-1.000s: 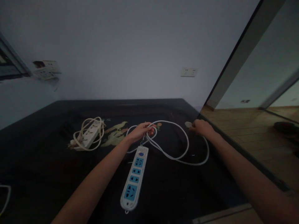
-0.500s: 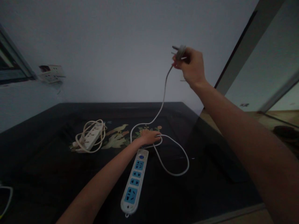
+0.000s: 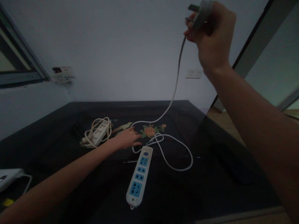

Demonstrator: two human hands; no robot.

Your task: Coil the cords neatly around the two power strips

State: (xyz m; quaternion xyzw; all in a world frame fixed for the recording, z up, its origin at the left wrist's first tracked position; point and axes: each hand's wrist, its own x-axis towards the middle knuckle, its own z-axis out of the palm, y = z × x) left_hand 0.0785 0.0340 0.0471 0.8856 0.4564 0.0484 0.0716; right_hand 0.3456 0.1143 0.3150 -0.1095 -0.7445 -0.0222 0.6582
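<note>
The power strip [image 3: 140, 177] lies toward the front edge of the table [image 3: 187, 196], its long axis running toward the back edge, nearer the loosely spread left hand [image 3: 127, 137] than the right hand [image 3: 217, 37], which grips the raised plug [image 3: 202, 14].

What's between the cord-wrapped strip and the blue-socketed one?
In the head view, the left hand and forearm lie between the cord-wrapped strip and blue-socketed strip.
</note>
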